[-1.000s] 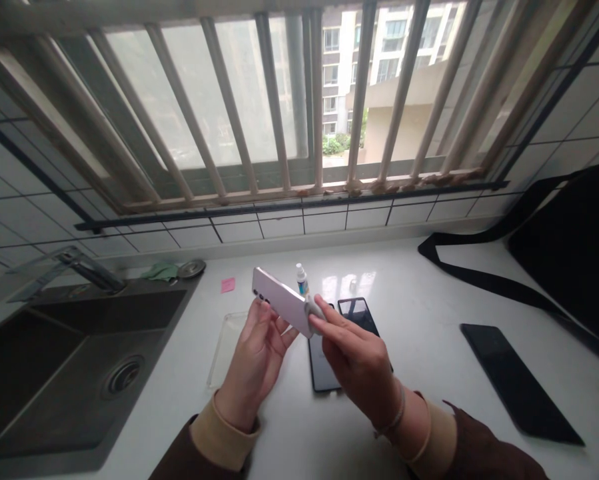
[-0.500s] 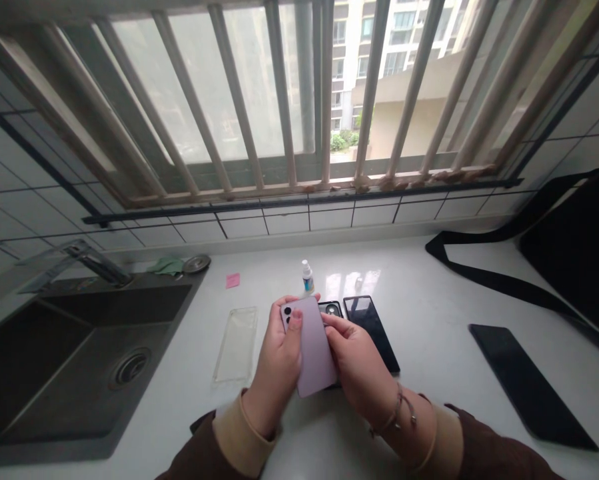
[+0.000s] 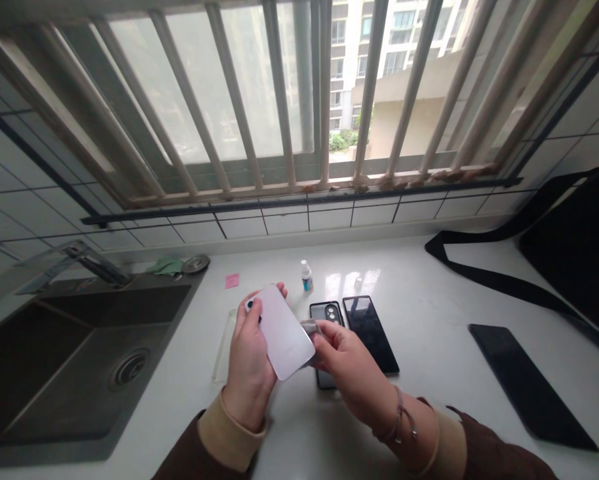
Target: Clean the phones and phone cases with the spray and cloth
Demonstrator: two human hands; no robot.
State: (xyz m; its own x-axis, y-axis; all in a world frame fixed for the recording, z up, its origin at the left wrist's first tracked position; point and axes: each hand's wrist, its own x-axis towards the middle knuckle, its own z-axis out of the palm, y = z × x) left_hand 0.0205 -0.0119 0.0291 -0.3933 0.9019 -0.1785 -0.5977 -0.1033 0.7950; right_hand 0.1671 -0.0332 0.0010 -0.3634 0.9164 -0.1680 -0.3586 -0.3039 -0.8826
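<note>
A pale lilac phone (image 3: 283, 333), its back with the camera lenses facing up, is held tilted above the counter. My left hand (image 3: 253, 360) is closed round its left side, thumb on the back near the lenses. My right hand (image 3: 346, 357) pinches a small grey cloth (image 3: 310, 327) against the phone's right edge. Below my right hand lies a black phone case (image 3: 325, 379), partly covered. Beside it a dark phone (image 3: 372, 333) rests screen up. A clear phone case (image 3: 224, 353) lies partly hidden behind my left hand.
A small white spray bottle (image 3: 306, 277) stands behind the phone, with a pink sticky note (image 3: 232, 281) to its left. A sink (image 3: 172, 333) with a faucet (image 3: 96, 263) takes up the left. On the right are a black flat panel (image 3: 532, 387) and a black bag (image 3: 574, 247) with its strap.
The lilac phone has moved left and turned, its lower end swinging right. My right hand has shifted slightly left and down, and the grey cloth now shows. More of the black case is visible.
</note>
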